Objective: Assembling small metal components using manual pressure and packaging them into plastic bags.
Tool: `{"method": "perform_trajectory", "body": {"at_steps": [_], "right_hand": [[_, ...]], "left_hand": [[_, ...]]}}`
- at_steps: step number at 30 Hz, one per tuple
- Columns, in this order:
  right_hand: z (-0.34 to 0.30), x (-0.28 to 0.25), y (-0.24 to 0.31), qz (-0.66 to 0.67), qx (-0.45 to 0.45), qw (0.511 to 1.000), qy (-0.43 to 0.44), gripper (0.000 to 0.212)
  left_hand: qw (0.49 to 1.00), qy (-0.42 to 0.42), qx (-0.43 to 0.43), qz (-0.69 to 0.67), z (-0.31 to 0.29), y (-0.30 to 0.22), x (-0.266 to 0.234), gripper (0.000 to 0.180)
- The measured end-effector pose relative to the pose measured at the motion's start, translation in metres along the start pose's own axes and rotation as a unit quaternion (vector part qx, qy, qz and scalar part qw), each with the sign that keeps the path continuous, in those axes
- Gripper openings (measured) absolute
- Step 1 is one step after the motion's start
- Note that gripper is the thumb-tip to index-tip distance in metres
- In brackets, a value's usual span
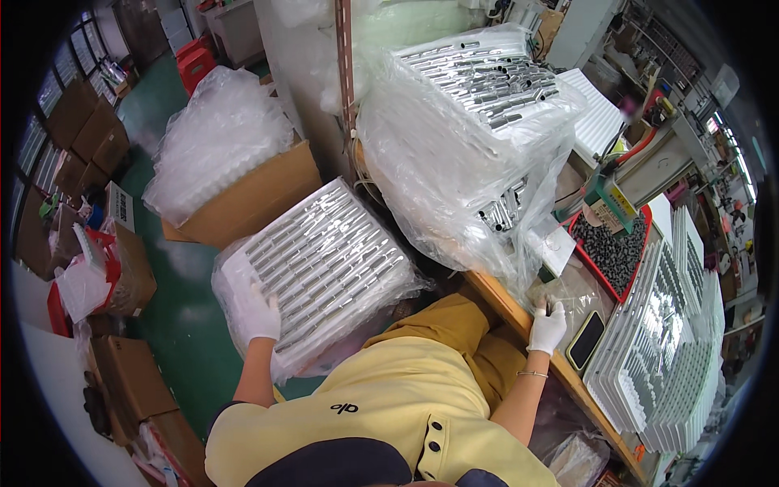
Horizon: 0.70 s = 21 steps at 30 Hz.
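My left hand (263, 316), in a white glove, lies on the left side of a white foam tray (237, 280), fingers stretched toward the rows inside. Rows of shiny chrome tubes (324, 264) fill this tray, which sits in clear plastic wrapping. The white glove blends with the tray, so what the fingertips touch is hard to see. At the bench edge my right hand (548, 327), also gloved, has its fingers curled; anything inside them is too small to make out. Clear plastic film (568, 300) lies beside it, and a phone (586, 339) is just to its right.
A red bin (623, 286) of small dark parts stands on the bench by a green machine (610, 203). Stacked white trays (649, 365) are at the right. Plastic-wrapped chrome tubes (495, 77) are piled ahead. A cardboard box (243, 195) stands beyond the tray.
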State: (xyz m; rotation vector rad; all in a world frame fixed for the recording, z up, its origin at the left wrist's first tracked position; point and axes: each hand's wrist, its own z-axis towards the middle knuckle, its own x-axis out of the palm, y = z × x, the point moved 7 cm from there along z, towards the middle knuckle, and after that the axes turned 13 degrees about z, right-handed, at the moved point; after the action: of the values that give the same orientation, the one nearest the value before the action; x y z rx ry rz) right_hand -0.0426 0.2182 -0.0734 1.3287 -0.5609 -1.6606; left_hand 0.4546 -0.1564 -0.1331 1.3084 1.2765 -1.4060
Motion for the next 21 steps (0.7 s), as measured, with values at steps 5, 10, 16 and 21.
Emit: {"method": "perform_trajectory", "body": {"at_steps": [5,10,16,21], "right_hand": [[0.0,-0.006,0.006,-0.031,0.0,1.0,0.0,0.017],[0.001,0.0,0.014,-0.022,0.019,0.999,0.026,0.019],[0.002,-0.003,0.013,-0.002,0.034,0.999,0.023,0.021],[-0.002,-0.006,0.011,0.027,0.05,0.997,0.046,0.027]], "left_hand": [[0.99,-0.098,0.08,0.065,0.009,-0.027,0.036,0.064],[0.989,-0.074,0.065,0.108,0.007,-0.029,0.037,0.067],[0.991,-0.075,0.067,0.092,0.008,-0.03,0.04,0.066],[0.994,-0.043,0.094,0.026,0.02,-0.023,0.052,0.063]]}}
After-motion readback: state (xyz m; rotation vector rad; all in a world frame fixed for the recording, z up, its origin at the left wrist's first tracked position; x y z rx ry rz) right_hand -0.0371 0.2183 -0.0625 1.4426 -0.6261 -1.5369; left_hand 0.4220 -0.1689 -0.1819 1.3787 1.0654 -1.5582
